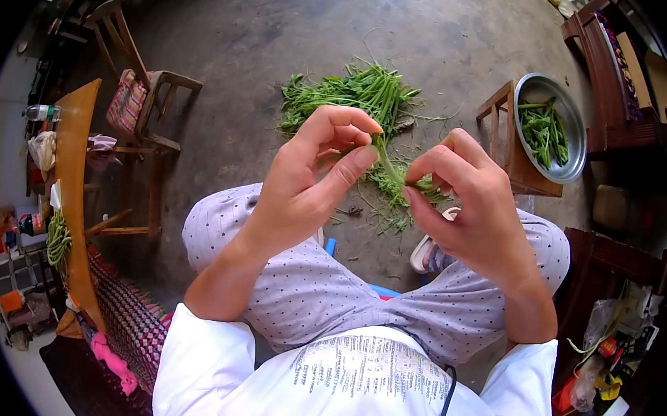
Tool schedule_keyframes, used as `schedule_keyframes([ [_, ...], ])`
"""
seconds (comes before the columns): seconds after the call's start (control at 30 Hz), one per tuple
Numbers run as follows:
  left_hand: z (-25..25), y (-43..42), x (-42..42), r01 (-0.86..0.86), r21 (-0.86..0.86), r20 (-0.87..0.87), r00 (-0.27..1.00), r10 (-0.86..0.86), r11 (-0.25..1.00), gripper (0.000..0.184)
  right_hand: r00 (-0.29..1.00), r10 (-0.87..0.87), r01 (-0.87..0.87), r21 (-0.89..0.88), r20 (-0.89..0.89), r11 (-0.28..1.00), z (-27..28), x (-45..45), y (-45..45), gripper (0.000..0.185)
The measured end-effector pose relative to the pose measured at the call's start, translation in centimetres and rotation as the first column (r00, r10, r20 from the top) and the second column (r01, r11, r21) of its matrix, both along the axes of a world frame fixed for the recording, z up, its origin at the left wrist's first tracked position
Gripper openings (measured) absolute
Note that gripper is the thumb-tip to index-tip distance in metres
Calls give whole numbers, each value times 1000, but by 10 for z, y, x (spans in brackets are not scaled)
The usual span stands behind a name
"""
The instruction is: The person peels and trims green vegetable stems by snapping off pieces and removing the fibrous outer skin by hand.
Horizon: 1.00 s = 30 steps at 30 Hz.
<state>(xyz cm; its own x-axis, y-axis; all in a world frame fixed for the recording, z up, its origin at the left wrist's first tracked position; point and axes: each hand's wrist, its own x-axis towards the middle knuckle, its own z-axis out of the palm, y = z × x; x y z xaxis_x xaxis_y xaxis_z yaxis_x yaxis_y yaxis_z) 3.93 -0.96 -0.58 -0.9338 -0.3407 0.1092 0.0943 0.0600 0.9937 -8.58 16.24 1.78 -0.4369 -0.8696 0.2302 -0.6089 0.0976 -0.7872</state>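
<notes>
A green vegetable stem (387, 164) stretches between my two hands, above my knees. My left hand (310, 177) pinches its upper end between thumb and fingertips. Lower down, my right hand (469, 210) pinches the other end between thumb and forefinger. Beyond my hands, a heap of long leafy green stems (357, 94) lies on the floor. Closer to my feet are thin green scraps (386, 205), partly hidden behind my right hand.
On the right, a metal basin (573, 169) holding cut greens (541, 134) rests on a wooden stool (535, 183). A wooden chair (150, 91) and a wooden table (78, 213) with a bundle of long green beans (58, 240) stand left.
</notes>
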Motion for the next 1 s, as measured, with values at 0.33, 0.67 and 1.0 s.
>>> schedule_keyframes([
  [0.33, 1, 5, -4, 48, 253, -8, 999, -47, 966, 22, 988, -146, 150, -119, 40, 981, 2, 2, -4, 15],
  [0.67, 2, 20, -6, 42, 237, -30, 999, -36, 971, 16, 952, -265, 218, -267, -155, 939, -4, 8, -8, 16],
  [1.0, 0, 27, -8, -11, 234, -31, 999, 18, 972, 15, 927, -308, 246, -271, -215, 930, -5, 11, -9, 16],
])
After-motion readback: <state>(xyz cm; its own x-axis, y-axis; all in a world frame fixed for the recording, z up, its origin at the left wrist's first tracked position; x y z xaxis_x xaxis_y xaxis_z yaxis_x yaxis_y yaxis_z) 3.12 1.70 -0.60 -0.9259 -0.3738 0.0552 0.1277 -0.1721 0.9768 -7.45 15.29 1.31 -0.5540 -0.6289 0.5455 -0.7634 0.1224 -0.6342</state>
